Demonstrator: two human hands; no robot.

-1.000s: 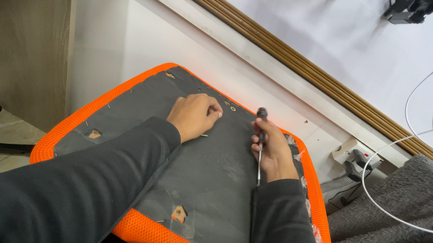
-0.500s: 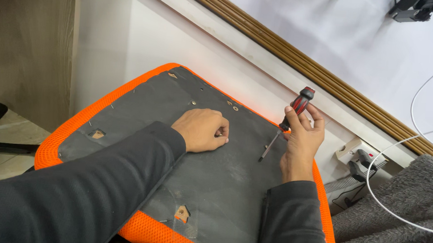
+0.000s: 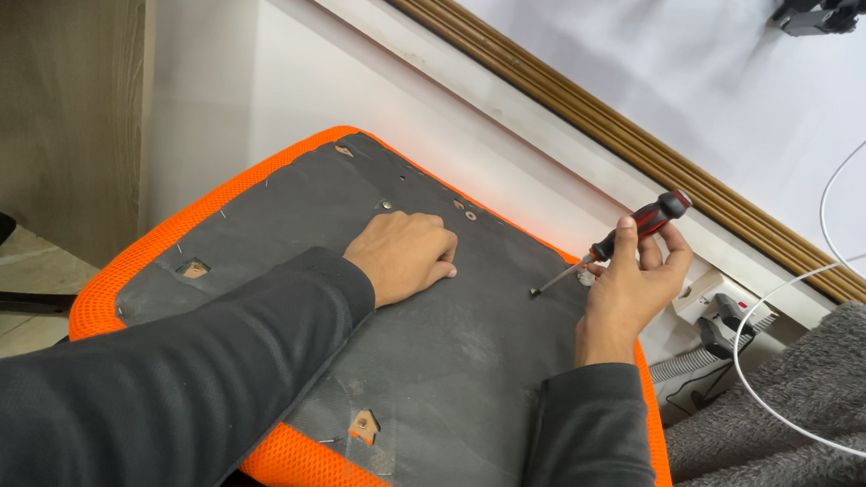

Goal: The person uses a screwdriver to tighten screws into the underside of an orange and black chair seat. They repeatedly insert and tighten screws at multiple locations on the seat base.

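Note:
An upturned chair seat (image 3: 255,213) lies before me, dark grey underneath with an orange mesh edge. My left hand (image 3: 404,255) rests on it as a loose fist, close to two small metal screw points (image 3: 463,210). My right hand (image 3: 633,286) grips a screwdriver (image 3: 622,237) with a red and black handle. Its shaft slants down to the left and the tip touches the seat near the far right edge. Both arms wear dark long sleeves.
Torn holes (image 3: 365,425) show bare material in the seat underside. A white power strip (image 3: 715,301) with plugs and white cables (image 3: 793,416) lies at right, beside a grey fuzzy blanket (image 3: 802,437). A white wall with wooden trim (image 3: 563,91) runs behind the seat.
My right hand has lifted the screwdriver from flat against the seat and turned it handle-up, and now its tip sits lower on the seat. My left hand has shifted slightly toward me.

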